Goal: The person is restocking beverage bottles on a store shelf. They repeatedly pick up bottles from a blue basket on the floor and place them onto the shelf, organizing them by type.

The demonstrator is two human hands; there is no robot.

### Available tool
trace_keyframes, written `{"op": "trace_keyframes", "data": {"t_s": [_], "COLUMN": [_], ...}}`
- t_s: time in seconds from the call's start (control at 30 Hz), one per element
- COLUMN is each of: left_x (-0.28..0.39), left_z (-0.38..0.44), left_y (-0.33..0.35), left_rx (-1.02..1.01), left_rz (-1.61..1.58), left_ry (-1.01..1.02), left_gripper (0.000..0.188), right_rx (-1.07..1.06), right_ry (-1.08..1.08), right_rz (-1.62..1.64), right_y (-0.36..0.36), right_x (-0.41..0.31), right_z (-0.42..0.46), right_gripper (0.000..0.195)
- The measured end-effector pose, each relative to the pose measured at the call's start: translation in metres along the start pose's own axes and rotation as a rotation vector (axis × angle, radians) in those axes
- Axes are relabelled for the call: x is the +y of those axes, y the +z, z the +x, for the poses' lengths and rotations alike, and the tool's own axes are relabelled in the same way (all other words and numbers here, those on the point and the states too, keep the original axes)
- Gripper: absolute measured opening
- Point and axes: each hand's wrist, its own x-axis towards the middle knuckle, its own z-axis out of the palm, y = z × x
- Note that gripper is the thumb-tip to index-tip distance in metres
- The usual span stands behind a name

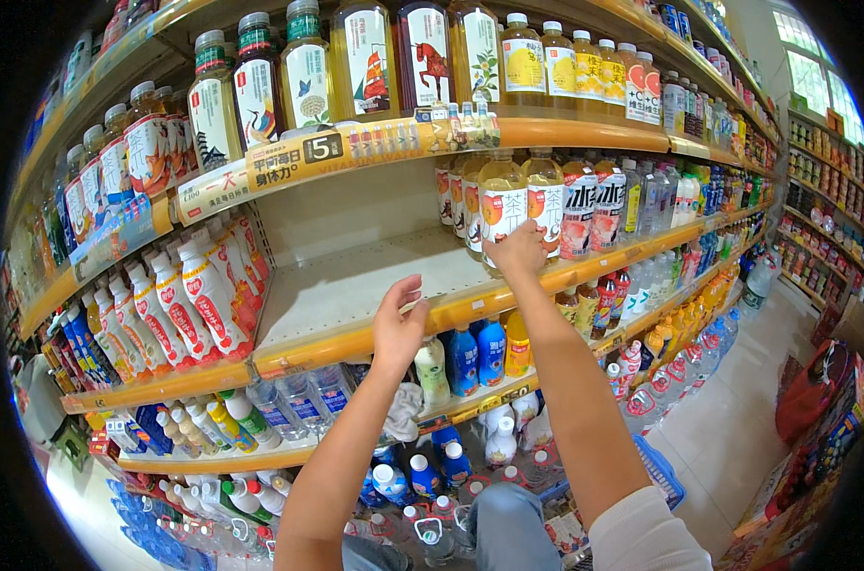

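Note:
My right hand is on a bottle of pale yellow tea with a white label and peach picture, at the front of the middle shelf; how firmly the fingers close on it cannot be told. A like bottle stands just right of it, others behind. My left hand holds nothing, fingers apart and curved, before the orange front edge of the shelf. A bare stretch of white shelf board lies to the left of the tea bottles.
White and red milk drink bottles stand to the left. Large tea bottles line the shelf above. Blue bottles and a crumpled grey cloth are on the shelf below. A blue basket is at the lower right.

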Motion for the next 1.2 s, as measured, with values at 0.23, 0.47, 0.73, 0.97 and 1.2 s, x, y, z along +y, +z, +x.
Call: {"op": "trace_keyframes", "data": {"t_s": [0.23, 0.47, 0.73, 0.97, 1.2], "left_x": [-0.005, -0.005, -0.049, -0.050, -0.041], "left_z": [0.068, 0.098, 0.116, 0.117, 0.112], "left_y": [0.026, 0.015, 0.021, 0.026, 0.025], "left_rx": [0.042, 0.149, 0.130, 0.138, 0.168], "left_rz": [0.305, 0.109, 0.260, 0.239, 0.269], "left_ry": [-0.034, -0.115, 0.065, 0.123, 0.125], "left_gripper": [0.104, 0.060, 0.060, 0.061, 0.064], "right_rx": [-0.232, -0.494, -0.147, -0.036, -0.249], "right_ry": [-0.250, -0.508, -0.010, 0.139, 0.015], "right_rz": [0.061, 0.355, 0.188, 0.118, 0.364], "right_y": [-0.004, 0.029, 0.046, 0.052, 0.050], "right_x": [-0.031, -0.011, -0.033, -0.041, -0.041], "right_z": [-0.045, -0.021, 0.029, 0.036, 0.028], "right_gripper": [0.071, 0.071, 0.080, 0.072, 0.068]}}
